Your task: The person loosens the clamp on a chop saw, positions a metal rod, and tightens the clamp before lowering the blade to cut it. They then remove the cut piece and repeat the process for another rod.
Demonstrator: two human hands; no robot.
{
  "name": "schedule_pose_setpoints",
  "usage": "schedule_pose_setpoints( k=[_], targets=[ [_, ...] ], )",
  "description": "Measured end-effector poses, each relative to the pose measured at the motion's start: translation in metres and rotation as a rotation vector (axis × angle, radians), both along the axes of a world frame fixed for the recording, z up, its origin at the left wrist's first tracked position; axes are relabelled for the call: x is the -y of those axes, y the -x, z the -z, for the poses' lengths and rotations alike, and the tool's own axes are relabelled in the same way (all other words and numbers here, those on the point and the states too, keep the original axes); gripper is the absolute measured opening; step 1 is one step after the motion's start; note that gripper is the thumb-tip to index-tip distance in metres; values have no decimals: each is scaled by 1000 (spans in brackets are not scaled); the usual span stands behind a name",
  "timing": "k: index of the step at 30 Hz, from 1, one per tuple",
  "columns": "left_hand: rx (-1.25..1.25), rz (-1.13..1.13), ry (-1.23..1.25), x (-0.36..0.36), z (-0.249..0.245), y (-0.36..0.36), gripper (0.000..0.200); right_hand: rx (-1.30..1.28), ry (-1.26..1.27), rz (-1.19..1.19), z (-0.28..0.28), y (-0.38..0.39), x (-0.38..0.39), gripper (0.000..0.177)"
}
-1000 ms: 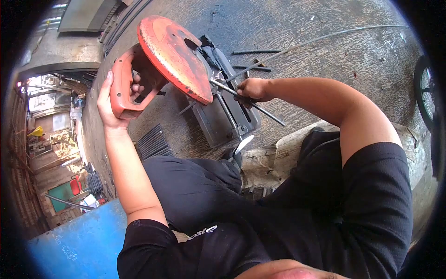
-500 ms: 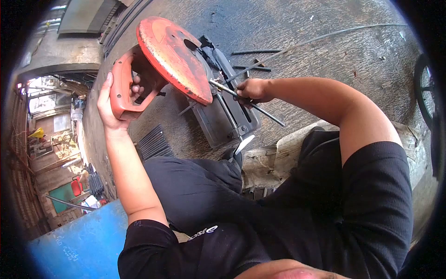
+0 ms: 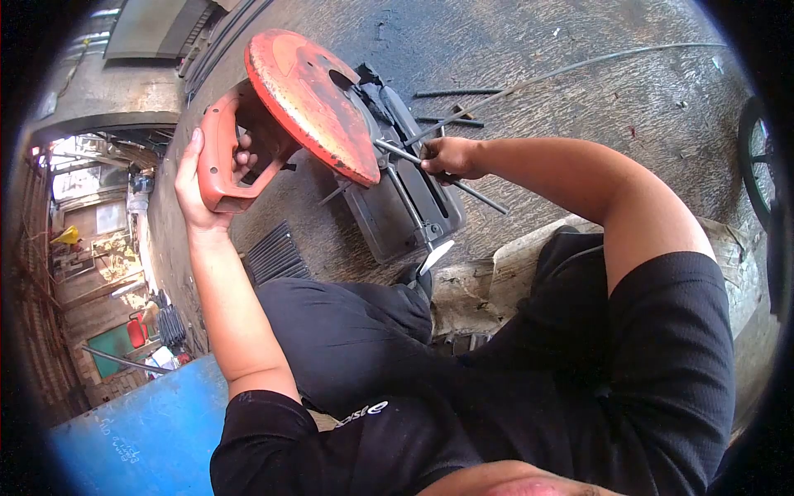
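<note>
An orange cut-off saw with a round, scuffed blade guard point(image 3: 310, 103) stands over its dark metal base point(image 3: 385, 219). My left hand point(image 3: 198, 178) is wrapped round the saw's orange D-shaped handle point(image 3: 217, 157). My right hand point(image 3: 451, 158) grips a thin metal rod point(image 3: 480, 199), which slants from the lower edge of the guard down to the right, above the base. Part of the rod lies behind my right fingers. The blade is hidden by the guard.
Several dark rods point(image 3: 279, 252) lie in a pile left of the base. Short rods point(image 3: 459, 93) lie on the floor beyond it. A long cable point(image 3: 595, 58) curves to the upper right. A blue sheet point(image 3: 157, 430) is at lower left, a dark wheel point(image 3: 748, 157) at far right.
The rod and my right fingers have shifted very slightly by the guard. My left hand stays on the handle, and the saw has barely moved.
</note>
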State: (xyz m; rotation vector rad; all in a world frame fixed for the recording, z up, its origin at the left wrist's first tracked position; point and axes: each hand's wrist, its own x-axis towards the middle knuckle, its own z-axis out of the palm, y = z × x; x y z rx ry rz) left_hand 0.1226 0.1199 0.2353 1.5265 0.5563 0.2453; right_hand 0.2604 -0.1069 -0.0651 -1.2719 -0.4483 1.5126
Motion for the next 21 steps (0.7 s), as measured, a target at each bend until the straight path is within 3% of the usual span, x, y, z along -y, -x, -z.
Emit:
schedule_pose_setpoints(
  k=[7,13,18,20,21],
  targets=[
    [-1,-10,0,0,0,0,55,-50,-19,12,5,0,-2,18],
    [11,4,31,-1,2,0,56,-126,-27,241,-12,-28,26,24],
    [9,37,-25,-6,4,1,61,-31,-131,398,-91,-46,57,22],
    [169,-326,-463,2,8,-4,61,-75,-235,546,-133,-43,57,21],
    [149,-272,-644,-4,1,0,52,-74,-286,549,-162,-36,59,21]
  ],
)
